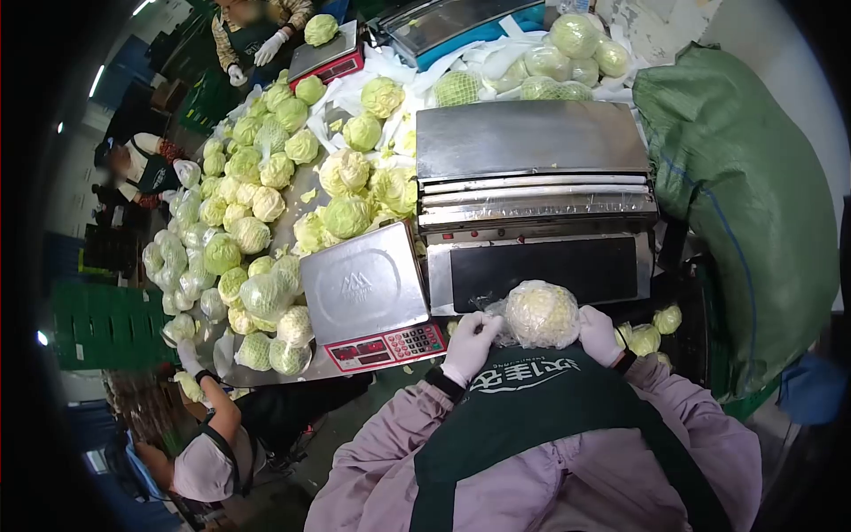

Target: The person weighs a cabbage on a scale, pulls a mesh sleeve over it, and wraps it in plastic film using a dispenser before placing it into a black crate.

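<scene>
A pale head of cabbage (542,315) wrapped in crinkled clear film sits in front of my apron, at the near edge of the wrapping machine. My left hand (471,346), in a white glove, is closed on the loose film at the cabbage's left side. On the right, my right hand (602,336), also gloved, has its fingers closed against the wrapped cabbage's edge. Just beyond them lies the black plate (542,270) of the film wrapping machine (532,142). Left of it stands a digital scale (365,279) with a bare metal pan.
Many cabbages (244,164), some bagged or netted, cover the table to the left. Bagged cabbages (572,53) lie behind the machine. A big green sack (740,213) stands at the right. Co-workers stand along the far and left sides; another scale (328,60) holds a cabbage.
</scene>
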`<state>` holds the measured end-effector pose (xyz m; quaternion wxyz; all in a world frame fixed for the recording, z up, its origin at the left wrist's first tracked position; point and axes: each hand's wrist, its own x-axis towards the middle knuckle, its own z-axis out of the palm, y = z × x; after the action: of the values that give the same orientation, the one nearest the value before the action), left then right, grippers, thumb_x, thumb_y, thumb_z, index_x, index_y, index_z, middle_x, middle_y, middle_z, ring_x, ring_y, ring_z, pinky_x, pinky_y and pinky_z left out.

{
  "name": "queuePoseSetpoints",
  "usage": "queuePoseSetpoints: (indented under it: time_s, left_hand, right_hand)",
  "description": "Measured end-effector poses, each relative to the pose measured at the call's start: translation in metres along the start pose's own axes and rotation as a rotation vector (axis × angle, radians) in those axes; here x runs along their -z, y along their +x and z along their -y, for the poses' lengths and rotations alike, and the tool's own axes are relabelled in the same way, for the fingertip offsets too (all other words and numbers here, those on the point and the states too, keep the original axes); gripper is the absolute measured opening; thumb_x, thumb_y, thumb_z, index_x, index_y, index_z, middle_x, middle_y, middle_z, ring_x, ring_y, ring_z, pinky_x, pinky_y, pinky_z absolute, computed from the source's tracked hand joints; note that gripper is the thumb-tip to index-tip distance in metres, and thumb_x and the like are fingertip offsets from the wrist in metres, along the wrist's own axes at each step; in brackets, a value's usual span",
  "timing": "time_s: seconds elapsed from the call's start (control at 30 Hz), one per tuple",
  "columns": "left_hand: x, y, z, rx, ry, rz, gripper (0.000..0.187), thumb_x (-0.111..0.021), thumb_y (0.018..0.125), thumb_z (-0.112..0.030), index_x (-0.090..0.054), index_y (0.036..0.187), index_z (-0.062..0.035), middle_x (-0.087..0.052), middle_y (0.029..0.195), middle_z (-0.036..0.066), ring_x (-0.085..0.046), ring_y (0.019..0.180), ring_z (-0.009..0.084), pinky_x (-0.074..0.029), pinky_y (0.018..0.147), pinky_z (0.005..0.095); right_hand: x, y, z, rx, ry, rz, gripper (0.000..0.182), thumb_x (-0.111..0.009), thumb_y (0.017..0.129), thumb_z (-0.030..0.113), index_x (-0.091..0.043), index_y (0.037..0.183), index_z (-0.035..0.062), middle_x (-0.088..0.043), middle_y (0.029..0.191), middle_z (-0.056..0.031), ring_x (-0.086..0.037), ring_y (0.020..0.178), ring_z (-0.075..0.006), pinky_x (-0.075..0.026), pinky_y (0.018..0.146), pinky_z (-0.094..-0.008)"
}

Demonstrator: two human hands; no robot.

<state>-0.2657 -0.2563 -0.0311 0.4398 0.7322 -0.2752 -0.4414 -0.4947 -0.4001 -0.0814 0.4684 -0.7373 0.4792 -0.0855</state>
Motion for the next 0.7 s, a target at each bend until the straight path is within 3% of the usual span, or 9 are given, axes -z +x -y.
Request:
queuePoseSetpoints:
  time_s: [0.17, 0.2, 0.23, 0.27, 0.33, 0.43, 0.57, 0.6, 0.7]
  left_hand:
    - [0.007, 0.003, -0.01, 0.162, -0.794, -0.183, 0.027, -0.049, 0.097, -0.022, -0.051, 0.075, -0.0068, -0.047, 0.066, -0.001, -0.043, 0.06, 0.0081, -0.037, 0.057, 0.0236]
    - [0.009, 0.002, -0.017, 0.235, -1.05, -0.182, 0.029, -0.046, 0.098, -0.023, -0.048, 0.073, -0.0082, -0.045, 0.063, -0.001, -0.042, 0.056, 0.0085, -0.036, 0.054, 0.0235]
    - [0.015, 0.004, -0.011, 0.235, -1.049, -0.183, 0.029, -0.046, 0.098, -0.023, -0.048, 0.073, -0.0082, -0.045, 0.063, -0.001, -0.042, 0.056, 0.0085, -0.036, 0.054, 0.0235]
    - [0.028, 0.006, -0.001, 0.361, -1.182, -0.19, 0.028, -0.045, 0.098, -0.022, -0.047, 0.073, -0.0095, -0.045, 0.063, -0.001, -0.041, 0.054, 0.0097, -0.035, 0.052, 0.0237]
    - [0.048, 0.009, 0.014, 0.494, -1.31, -0.198, 0.026, -0.045, 0.097, -0.022, -0.045, 0.074, -0.0107, -0.045, 0.062, -0.001, -0.041, 0.052, 0.0109, -0.035, 0.05, 0.024]
    - [0.059, 0.013, 0.028, 0.445, -1.527, 0.097, 0.03, -0.041, 0.098, -0.021, -0.041, 0.07, -0.0114, -0.037, 0.057, -0.003, -0.036, 0.045, 0.0107, -0.028, 0.042, 0.0247]
    - [0.032, 0.024, 0.069, 0.657, -0.867, -0.181, 0.027, -0.047, 0.093, -0.024, -0.049, 0.069, -0.0114, -0.044, 0.057, 0.0, -0.044, 0.044, 0.0168, -0.036, 0.04, 0.0302]
    - [0.027, 0.039, 0.178, 0.166, -0.211, 0.027, 0.027, -0.05, 0.09, -0.022, -0.058, 0.068, -0.0085, -0.056, 0.064, 0.004, -0.052, 0.05, 0.0202, -0.04, 0.043, 0.0365]
    - [-0.007, 0.057, 0.23, -0.046, 0.354, 0.235, 0.022, -0.057, 0.085, -0.023, -0.066, 0.074, -0.0065, -0.067, 0.084, 0.009, -0.062, 0.072, 0.0183, -0.048, 0.06, 0.0327]
  right_hand:
    - [0.025, 0.0, -0.011, 0.189, 0.24, -0.161, 0.016, -0.044, 0.083, -0.001, -0.056, 0.073, 0.0023, -0.055, 0.068, -0.0039, -0.052, 0.066, -0.0117, -0.044, 0.061, -0.0284]
    - [0.038, 0.004, -0.011, 0.185, 0.381, -0.238, 0.015, -0.044, 0.08, -0.004, -0.056, 0.073, 0.0031, -0.056, 0.071, -0.0044, -0.053, 0.068, -0.0141, -0.044, 0.063, -0.0284]
    - [0.052, 0.013, -0.029, 0.308, 0.153, -0.363, 0.015, -0.045, 0.083, -0.001, -0.056, 0.075, 0.0047, -0.049, 0.062, -0.0009, -0.047, 0.058, -0.0093, -0.039, 0.053, -0.0247]
    - [0.083, 0.004, -0.008, -0.232, 0.759, -0.167, 0.018, -0.046, 0.091, 0.008, -0.055, 0.076, 0.0062, -0.037, 0.052, 0.004, -0.033, 0.044, -0.0048, -0.027, 0.04, -0.0225]
    - [0.101, -0.001, 0.007, -0.307, 0.833, -0.151, 0.025, -0.045, 0.096, 0.019, -0.053, 0.075, 0.0073, -0.026, 0.047, 0.0071, -0.021, 0.036, -0.0023, -0.014, 0.035, -0.0229]
    - [0.1, -0.003, -0.018, -0.417, 0.859, -0.103, 0.028, -0.045, 0.097, 0.023, -0.052, 0.075, 0.0073, -0.026, 0.047, 0.0073, -0.022, 0.034, -0.0038, -0.015, 0.033, -0.0236]
    - [0.053, -0.002, -0.101, -0.369, 0.76, -0.105, 0.024, -0.048, 0.092, 0.012, -0.058, 0.071, 0.0063, -0.035, 0.047, 0.0042, -0.029, 0.037, -0.0065, -0.02, 0.036, -0.0257]
    - [0.039, -0.002, -0.125, -0.316, 0.701, -0.109, 0.024, -0.048, 0.09, 0.011, -0.059, 0.069, 0.0059, -0.038, 0.048, 0.003, -0.032, 0.038, -0.0075, -0.022, 0.037, -0.0266]
    - [0.014, -0.002, -0.15, -0.163, 0.376, -0.087, 0.025, -0.046, 0.088, 0.01, -0.059, 0.066, 0.0067, -0.052, 0.06, -0.0028, -0.049, 0.057, -0.0143, -0.039, 0.055, -0.0301]
